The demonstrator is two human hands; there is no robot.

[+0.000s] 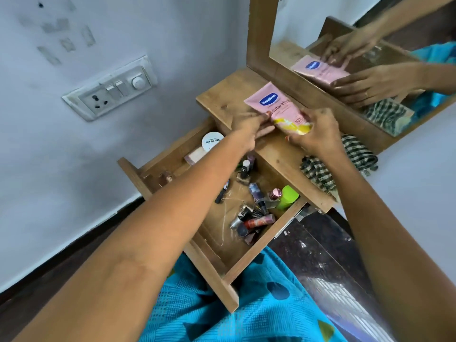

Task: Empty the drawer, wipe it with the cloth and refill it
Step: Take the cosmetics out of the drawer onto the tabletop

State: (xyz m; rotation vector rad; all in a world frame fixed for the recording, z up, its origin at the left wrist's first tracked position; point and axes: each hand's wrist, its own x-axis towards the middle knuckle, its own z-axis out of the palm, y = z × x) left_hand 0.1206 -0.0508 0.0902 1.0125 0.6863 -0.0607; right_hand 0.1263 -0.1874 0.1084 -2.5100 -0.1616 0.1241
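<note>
Between left hand [246,125] and right hand [314,134], pink Vaseline tube [272,103]

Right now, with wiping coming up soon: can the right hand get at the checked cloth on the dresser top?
Probably yes: the checked cloth lies just beside the right hand, nothing on it. That hand first must release the pink tube, which the left hand also holds.

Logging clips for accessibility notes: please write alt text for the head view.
A person's left hand and right hand hold a pink Vaseline lotion tube over the wooden dressing-table top, in front of a mirror. Below, the open drawer holds scattered nail polish bottles, a green bottle and a round white jar; a striped cloth lies on that top.
</note>
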